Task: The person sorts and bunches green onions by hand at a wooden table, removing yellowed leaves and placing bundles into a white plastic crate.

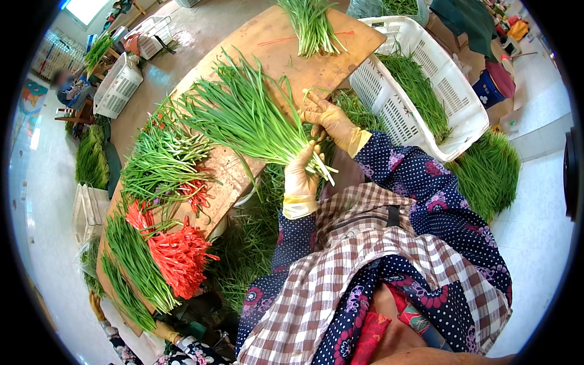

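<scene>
A loose bundle of long green garlic chives (243, 115) lies slanted over the board's near edge, its pale stem ends toward me. My left hand (302, 173), in a pale yellow rubber glove, is closed around the stems near their cut ends. My right hand (331, 121), gloved alike, is at the bundle's right side with fingers bent in. A thin yellowish strand shows by its fingertips; whether they pinch it is unclear. Farther off on the wooden board (267, 36) lies another bunch of chives (310, 27).
Messy chives (161, 158) and red strips (179, 255) cover the board's left part, beside neater chives (137, 261). A co-worker's gloved hand (164, 331) is at lower left. A white crate (395, 115) stands right, near chives on the floor (486, 173).
</scene>
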`<action>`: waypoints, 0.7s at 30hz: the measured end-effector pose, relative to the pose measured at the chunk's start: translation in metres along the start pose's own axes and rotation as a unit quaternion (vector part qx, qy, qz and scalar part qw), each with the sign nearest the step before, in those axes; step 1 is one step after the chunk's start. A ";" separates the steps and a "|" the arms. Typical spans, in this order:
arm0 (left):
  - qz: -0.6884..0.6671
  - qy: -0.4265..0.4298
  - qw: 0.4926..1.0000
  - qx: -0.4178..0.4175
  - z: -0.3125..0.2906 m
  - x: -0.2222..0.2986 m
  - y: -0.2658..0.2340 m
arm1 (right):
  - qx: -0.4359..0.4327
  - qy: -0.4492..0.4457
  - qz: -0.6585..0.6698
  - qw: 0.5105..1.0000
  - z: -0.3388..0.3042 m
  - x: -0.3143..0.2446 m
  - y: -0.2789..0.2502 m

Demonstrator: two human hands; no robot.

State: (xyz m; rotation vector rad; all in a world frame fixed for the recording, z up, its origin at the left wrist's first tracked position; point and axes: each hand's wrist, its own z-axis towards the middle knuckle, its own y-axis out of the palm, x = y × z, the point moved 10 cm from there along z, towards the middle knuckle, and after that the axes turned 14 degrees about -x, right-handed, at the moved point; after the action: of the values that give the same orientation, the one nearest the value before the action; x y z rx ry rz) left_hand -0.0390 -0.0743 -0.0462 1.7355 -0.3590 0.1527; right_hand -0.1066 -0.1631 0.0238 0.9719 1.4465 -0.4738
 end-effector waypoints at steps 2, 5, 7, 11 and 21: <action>0.016 0.008 1.000 0.014 -0.001 0.001 0.002 | -0.035 -0.041 0.069 0.996 0.007 -0.005 0.008; 0.017 0.008 0.999 0.026 -0.001 0.001 -0.003 | -0.077 -0.030 0.158 0.984 0.015 -0.009 0.023; 0.011 0.004 0.999 0.036 -0.001 -0.001 -0.005 | -0.089 -0.025 0.158 0.983 0.020 -0.004 0.021; -0.007 -0.004 1.000 0.026 0.000 -0.003 -0.007 | 0.103 -0.129 0.136 0.977 0.022 -0.029 -0.037; -0.039 -0.010 0.999 -0.028 0.000 -0.002 0.015 | -0.142 0.201 -0.621 0.744 -0.096 0.000 -0.061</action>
State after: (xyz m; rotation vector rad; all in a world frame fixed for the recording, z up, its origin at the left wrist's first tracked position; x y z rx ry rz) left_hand -0.0456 -0.0763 -0.0328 1.6935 -0.3063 0.0674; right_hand -0.2131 -0.1221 0.0222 -0.3306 2.3874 -0.9802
